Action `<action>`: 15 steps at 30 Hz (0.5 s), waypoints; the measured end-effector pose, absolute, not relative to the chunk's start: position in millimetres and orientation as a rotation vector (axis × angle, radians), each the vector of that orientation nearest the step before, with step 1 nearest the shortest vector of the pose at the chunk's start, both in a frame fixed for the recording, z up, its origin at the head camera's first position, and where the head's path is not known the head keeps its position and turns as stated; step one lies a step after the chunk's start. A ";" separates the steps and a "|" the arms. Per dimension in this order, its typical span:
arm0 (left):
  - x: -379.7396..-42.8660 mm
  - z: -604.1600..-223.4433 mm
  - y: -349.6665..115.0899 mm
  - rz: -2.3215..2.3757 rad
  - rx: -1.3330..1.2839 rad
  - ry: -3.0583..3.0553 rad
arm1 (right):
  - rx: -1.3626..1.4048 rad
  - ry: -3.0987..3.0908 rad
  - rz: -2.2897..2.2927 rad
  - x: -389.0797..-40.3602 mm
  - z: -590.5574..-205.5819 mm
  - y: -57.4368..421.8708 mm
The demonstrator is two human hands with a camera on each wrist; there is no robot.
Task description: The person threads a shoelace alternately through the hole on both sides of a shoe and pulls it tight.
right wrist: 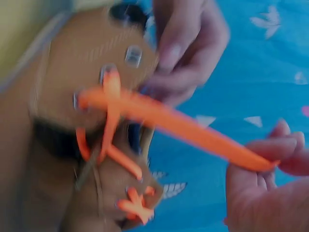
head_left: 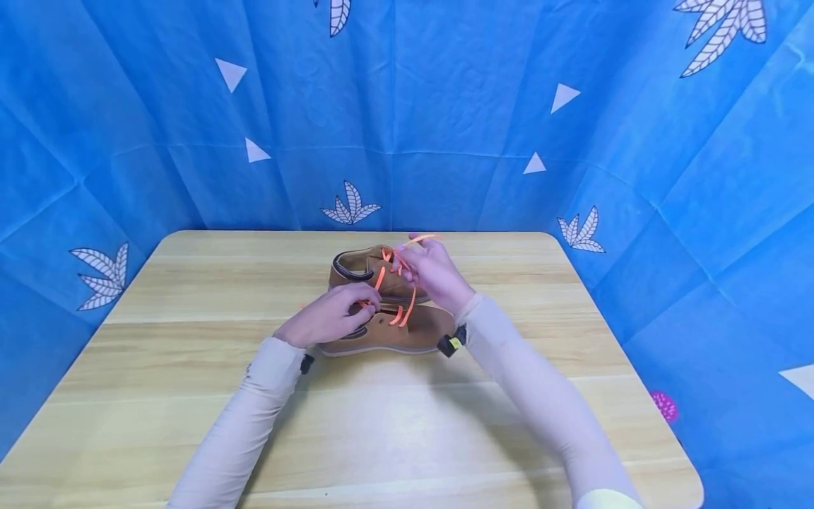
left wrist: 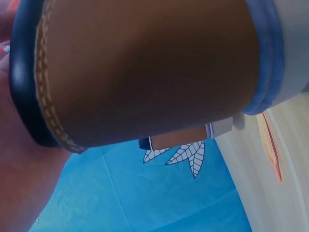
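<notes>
Two brown shoes lie side by side on the table, toes to the right. My left hand [head_left: 343, 311] is at the opening of the near shoe [head_left: 422, 329], pinching its eyelet flap between thumb and fingers. Above the shoes, my right hand [head_left: 432, 272] pinches an orange shoelace [right wrist: 183, 128] near its end; the lace runs taut from an eyelet of the near shoe. Just behind stands the far shoe [head_left: 394, 288], with orange lace crossed over its front. In the left wrist view the near shoe's heel [left wrist: 149, 72] fills the upper part.
The wooden table [head_left: 159, 396] has rounded corners. A blue patterned curtain [head_left: 445, 92] hangs behind it and along both sides. One orange lace end [left wrist: 270, 147] lies over the tabletop in the left wrist view.
</notes>
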State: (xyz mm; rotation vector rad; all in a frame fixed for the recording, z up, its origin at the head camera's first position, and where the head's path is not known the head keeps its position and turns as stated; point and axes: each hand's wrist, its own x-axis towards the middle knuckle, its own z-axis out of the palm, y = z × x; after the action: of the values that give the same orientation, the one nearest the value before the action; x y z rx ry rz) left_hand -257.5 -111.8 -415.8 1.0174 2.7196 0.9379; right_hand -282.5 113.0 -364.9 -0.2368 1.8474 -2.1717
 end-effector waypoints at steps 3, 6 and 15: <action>-257.3 -417.3 -111.5 0.931 1.021 2.712 | -0.259 1.918 -2.008 -293.8 -363.0 105.7; -257.4 -418.2 -111.2 0.928 1.021 2.714 | -0.233 1.938 -1.911 -302.0 -361.6 99.4; -258.7 -418.4 -112.1 0.921 1.010 2.691 | -0.367 2.127 -1.677 -313.4 -363.1 89.8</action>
State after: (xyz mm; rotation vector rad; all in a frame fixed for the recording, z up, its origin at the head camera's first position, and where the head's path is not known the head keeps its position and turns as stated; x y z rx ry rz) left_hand -258.7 -112.1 -418.4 1.0096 2.6908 0.9208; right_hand -313.4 89.8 -363.1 -0.3672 2.1272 -1.6774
